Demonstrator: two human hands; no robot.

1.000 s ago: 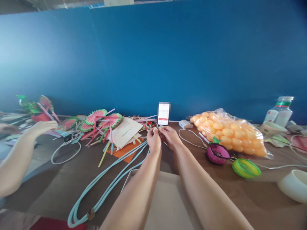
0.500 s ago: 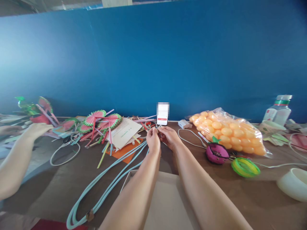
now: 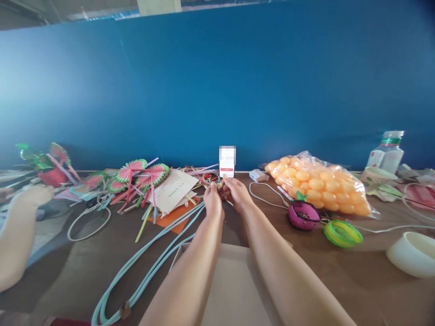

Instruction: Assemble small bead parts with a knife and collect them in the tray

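My left hand (image 3: 213, 197) and my right hand (image 3: 237, 194) are close together in front of a phone (image 3: 227, 164) that stands upright by the blue wall. Between my fingers is a small shiny metallic piece (image 3: 219, 184), too small to name. Both hands have curled fingers and seem to pinch it. Below my forearms lies an open cardboard box (image 3: 231, 280). Pale blue tubing (image 3: 146, 246) loops to the left of my left forearm, near papers (image 3: 176, 190) on an orange sheet.
Watermelon-pattern paper fans (image 3: 152, 174) lie at the left, near another person's hand (image 3: 37, 195). At the right are a bag of orange balls (image 3: 319, 183), a purple basket (image 3: 303, 216), green rings (image 3: 343, 234), a white bowl (image 3: 413, 254) and a bottle (image 3: 387, 152).
The view has shifted slightly, so most things sit a little further left. The metallic piece between my hands shows more clearly. The other person's hand has moved left.
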